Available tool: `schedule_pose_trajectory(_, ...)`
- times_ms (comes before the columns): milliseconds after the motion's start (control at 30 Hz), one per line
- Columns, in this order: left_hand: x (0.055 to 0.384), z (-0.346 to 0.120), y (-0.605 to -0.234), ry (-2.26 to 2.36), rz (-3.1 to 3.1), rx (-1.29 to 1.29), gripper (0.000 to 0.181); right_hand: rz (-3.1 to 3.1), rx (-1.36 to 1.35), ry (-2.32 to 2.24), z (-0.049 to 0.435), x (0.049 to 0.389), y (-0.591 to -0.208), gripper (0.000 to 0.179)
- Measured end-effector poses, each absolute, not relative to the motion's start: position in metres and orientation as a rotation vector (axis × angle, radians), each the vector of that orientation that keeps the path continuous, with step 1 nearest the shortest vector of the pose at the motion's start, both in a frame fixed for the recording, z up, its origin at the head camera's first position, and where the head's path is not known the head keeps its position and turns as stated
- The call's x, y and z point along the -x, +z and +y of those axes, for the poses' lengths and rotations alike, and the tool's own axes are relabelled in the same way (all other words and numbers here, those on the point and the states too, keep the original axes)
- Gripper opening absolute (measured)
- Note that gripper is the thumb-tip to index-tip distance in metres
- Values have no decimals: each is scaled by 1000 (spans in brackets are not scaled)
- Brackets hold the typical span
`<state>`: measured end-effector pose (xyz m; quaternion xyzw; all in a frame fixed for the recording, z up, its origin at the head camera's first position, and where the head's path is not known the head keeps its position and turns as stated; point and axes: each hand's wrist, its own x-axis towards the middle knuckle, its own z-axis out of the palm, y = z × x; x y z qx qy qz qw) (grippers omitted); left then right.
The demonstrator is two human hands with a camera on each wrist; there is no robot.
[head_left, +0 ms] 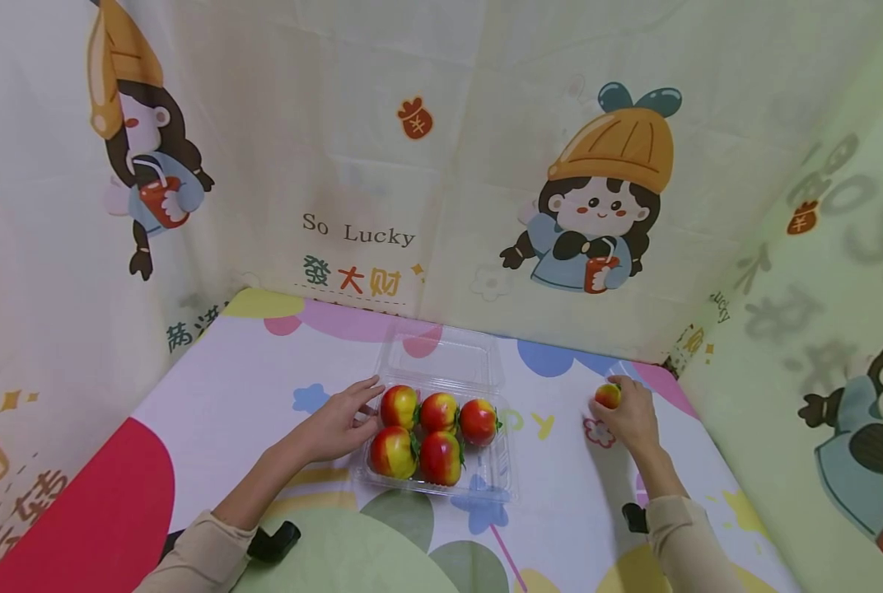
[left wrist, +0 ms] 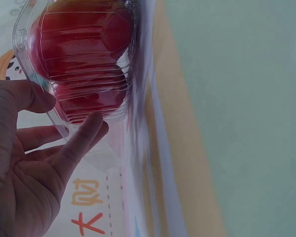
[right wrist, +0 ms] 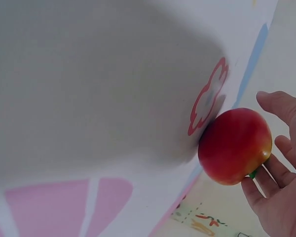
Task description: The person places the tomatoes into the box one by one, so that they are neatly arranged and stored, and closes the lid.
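Observation:
A clear plastic clamshell box [head_left: 486, 486] lies on the table with its lid [head_left: 441, 354] folded back. Several glossy red-and-yellow round fruits with green stem ends, such as this one [head_left: 441, 458], sit in its left and middle parts. My left hand [head_left: 341, 424] holds the box's left edge; the left wrist view shows the thumb at the rim and fingers against the ribbed wall [left wrist: 89, 98]. Farther right, my right hand [head_left: 632, 416] is around another such fruit [right wrist: 235, 146] on the table. Its fingers touch the stem end, while one extended digit stands apart from the fruit.
The patterned tablecloth [head_left: 553, 527] covers the table. Printed cloth [head_left: 471, 165] hangs behind it and on both sides. Black straps or devices [head_left: 274, 542] sit at both wrists.

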<state>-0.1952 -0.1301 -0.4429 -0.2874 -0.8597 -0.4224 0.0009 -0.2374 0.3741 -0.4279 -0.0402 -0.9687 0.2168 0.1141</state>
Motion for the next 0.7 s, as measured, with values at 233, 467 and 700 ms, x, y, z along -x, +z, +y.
schedule_pose_trajectory(233,194,-129,-442,-1325,-2715,892,56,-2845,130,615,383,239,-432,60)
schedule_pose_trajectory(467,194,-129,-441,-1337,-2722,885,57,-2840,130,610,386,238,-432,59)
schedule_pose_trajectory(700,192,-129,-440,-1342,-2735,874,57,-2852,156,615,385,237,-431,58)
